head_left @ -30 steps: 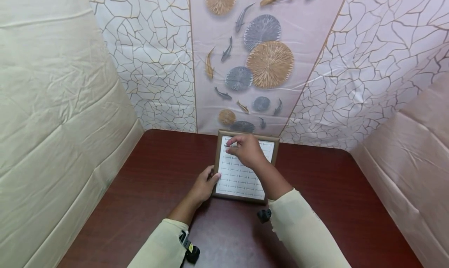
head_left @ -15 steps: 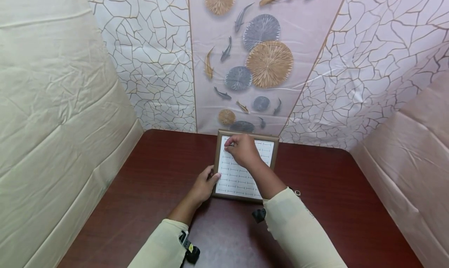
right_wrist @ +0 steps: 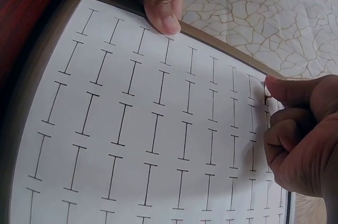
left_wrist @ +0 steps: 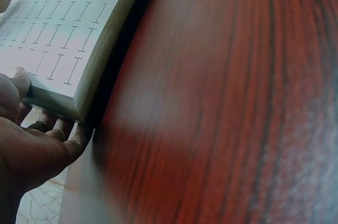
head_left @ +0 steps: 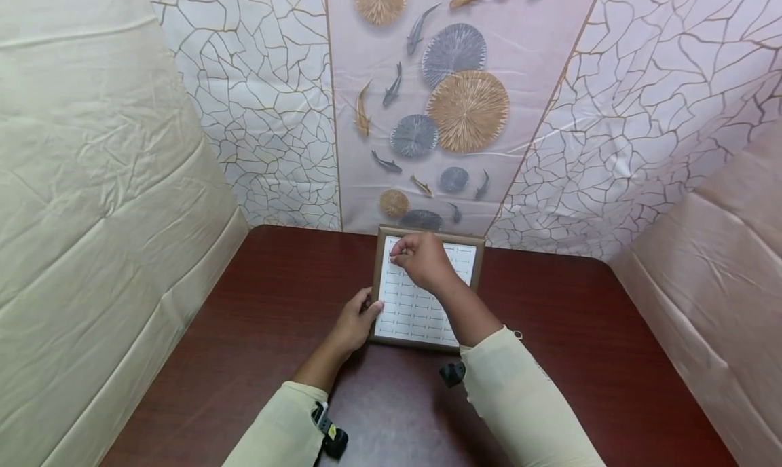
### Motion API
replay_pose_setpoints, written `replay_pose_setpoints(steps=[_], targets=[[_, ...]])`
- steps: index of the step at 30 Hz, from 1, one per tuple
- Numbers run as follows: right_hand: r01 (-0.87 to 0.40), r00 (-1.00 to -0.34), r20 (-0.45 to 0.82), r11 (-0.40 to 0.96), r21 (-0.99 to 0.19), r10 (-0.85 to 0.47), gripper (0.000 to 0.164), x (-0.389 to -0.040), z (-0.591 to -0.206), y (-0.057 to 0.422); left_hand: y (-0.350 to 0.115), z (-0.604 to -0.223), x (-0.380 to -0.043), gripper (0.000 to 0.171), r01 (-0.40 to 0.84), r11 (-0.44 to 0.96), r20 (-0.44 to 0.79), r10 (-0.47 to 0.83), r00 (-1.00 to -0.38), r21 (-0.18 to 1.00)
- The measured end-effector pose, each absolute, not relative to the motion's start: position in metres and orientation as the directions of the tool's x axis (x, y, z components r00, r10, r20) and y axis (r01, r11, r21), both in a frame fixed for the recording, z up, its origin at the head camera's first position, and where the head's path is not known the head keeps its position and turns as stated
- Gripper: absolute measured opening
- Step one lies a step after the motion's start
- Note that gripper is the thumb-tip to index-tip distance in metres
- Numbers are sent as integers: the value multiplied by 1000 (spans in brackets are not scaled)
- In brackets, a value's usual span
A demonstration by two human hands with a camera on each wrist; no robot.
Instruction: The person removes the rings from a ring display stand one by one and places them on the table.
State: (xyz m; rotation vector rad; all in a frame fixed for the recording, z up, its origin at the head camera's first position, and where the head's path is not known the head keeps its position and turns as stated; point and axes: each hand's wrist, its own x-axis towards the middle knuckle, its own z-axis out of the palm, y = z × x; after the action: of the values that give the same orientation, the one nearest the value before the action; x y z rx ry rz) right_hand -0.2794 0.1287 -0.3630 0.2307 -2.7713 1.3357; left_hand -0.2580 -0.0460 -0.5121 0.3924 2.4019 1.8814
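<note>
A brown-framed board (head_left: 479,263) leans tilted at the back middle of the table. Its white sheet (head_left: 400,318) carries rows of printed I-shaped line marks. My left hand (head_left: 353,328) grips the frame's left edge, thumb on the front and fingers behind, as the left wrist view also shows. Near the sheet's upper left, my right hand (head_left: 425,263) has thumb and forefinger pinched together at the surface. In the right wrist view a small thin dark piece (right_wrist: 266,97) shows at those fingertips, over one printed mark; its kind I cannot tell. The other right fingers are curled.
The dark red wooden table (head_left: 293,270) extends around the board. Behind it hangs a patterned cloth (head_left: 269,100) with fish and round motifs. Pale cloth walls (head_left: 110,250) close off both sides. Each sleeve bears a black wrist camera (head_left: 334,443).
My right hand has shifted slightly left and down over the sheet, its fingertips coming closer together at the surface. The left hand and the board have stayed in place.
</note>
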Motion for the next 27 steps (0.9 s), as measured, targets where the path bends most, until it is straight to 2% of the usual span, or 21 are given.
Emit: replay_pose_setpoints(steps=[13,21,27], targets=[[-145,-989,103,585,-798,-105,4,-275,-368,141,-46,-512,-259,39,159,250,99,235,-967,955],[-90,-996,69,580,-809,-58,3,-267,-369,158,-45,-513,-258,38,149,249,91,230,-969,957],[-108,-994,108,572,-813,-34,4,-260,-372,174,-46,-513,-258,39,152,247,94,231,-968,957]])
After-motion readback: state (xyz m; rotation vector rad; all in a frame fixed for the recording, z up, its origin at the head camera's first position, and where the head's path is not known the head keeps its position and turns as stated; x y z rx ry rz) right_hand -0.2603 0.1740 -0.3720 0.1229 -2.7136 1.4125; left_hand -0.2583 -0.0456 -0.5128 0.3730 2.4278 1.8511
